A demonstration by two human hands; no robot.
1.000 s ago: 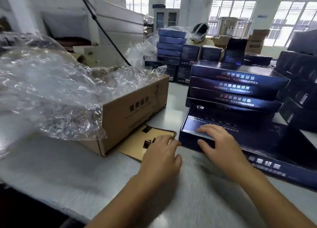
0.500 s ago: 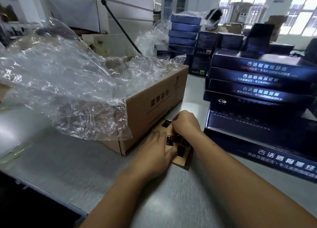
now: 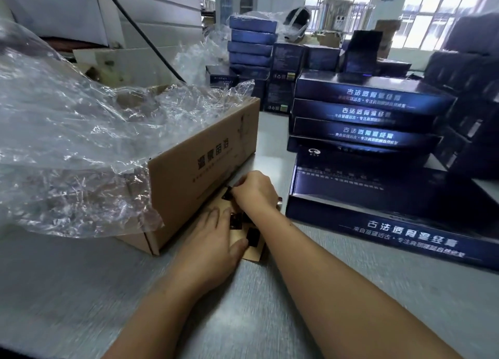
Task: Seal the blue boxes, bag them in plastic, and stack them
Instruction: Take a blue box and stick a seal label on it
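A tan sticker sheet with small dark stickers lies on the grey table beside a cardboard carton. My left hand lies flat on the sheet, pressing it down. My right hand pinches a dark sticker at the sheet's far edge, lifted at one corner. A large blue box lies flat just to the right of my hands. Behind it rises a stack of blue boxes.
The open cardboard carton on the left overflows with clear plastic bags. More blue boxes are stacked at the back and dark boxes at the far right. A black cable runs diagonally behind the carton.
My right hand left the top of the flat blue box, crossed to the sticker sheet and now pinches a sticker. My left hand stayed on the sheet. The camera moved closer.
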